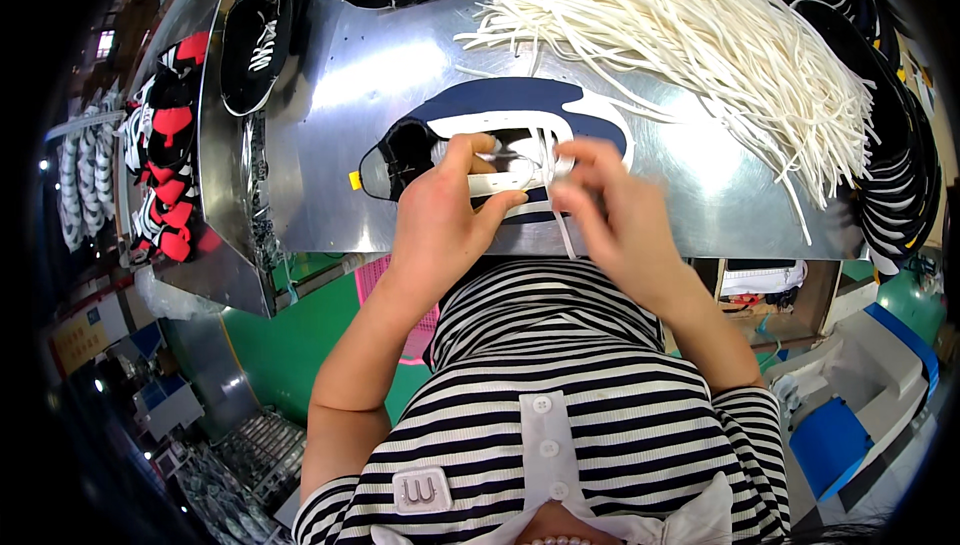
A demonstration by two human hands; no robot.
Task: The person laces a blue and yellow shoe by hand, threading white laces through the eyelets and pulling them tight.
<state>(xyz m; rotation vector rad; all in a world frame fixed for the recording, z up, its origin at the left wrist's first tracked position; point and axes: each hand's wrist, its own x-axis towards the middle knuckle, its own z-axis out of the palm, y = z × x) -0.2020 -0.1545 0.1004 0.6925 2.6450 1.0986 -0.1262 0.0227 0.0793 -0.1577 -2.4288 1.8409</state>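
A shoe upper [470, 98] in navy and white lies on its side on the metal table, with black lining and a small yellow tab at its left end. My left hand [440, 205] grips the white eyelet edge, thumb on the near side and fingers reaching into the opening. A white shoelace [562, 230] runs across the eyelets, and its loose end hangs toward the table's front edge. At the lace, my right hand [620, 210] has its fingers bent around the strand; motion blurs it somewhat, and the exact fingertip contact is hard to see.
A large heap of white laces [680, 45] covers the back right of the metal table [350, 175]. Stacked black uppers [900, 165] line the right edge. On the left stand a black shoe upper [262, 45] with white lacing and red-black-white pieces [170, 175].
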